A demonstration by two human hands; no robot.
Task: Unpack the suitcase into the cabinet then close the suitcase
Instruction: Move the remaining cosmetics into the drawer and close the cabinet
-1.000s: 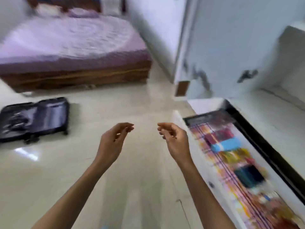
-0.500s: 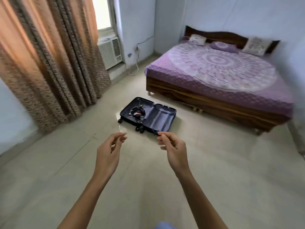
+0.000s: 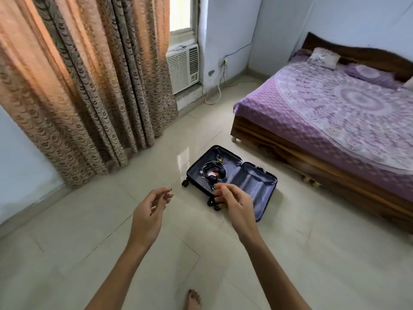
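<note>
Suitcase [image 3: 232, 182]: dark, lying fully open and flat on the floor [image 3: 312, 253], between the curtain [image 3: 85, 86] and the bed [image 3: 335, 113]. Left half holds headphones [image 3: 213, 173] and tangled cables [image 3: 218, 157]; right half shows bare lining. Wheels along the near-left edge. Its far-right corner lies near the bed frame, a strip of floor between them.

Left hand [image 3: 149, 215]: raised, palm inward, fingers loosely curled and apart, empty. It hangs over bare tile, left of the suitcase.

Right hand [image 3: 234, 204]: raised, fingers loosely bent, thumb near forefinger, nothing seen in it. It overlaps the suitcase's near edge in view.

Foot [image 3: 193, 298]: bare, at the bottom edge, on tile.

Floor: pale glossy tiles, open from the foot to the suitcase and on both its sides.

Curtain: patterned, hanging to the floor at left, hem well apart from the suitcase.

Air conditioner [image 3: 183, 68]: white, set under the window.

Bed: wooden frame, purple patterned cover, pillows [image 3: 324, 57] at the headboard, running along the right.
</note>
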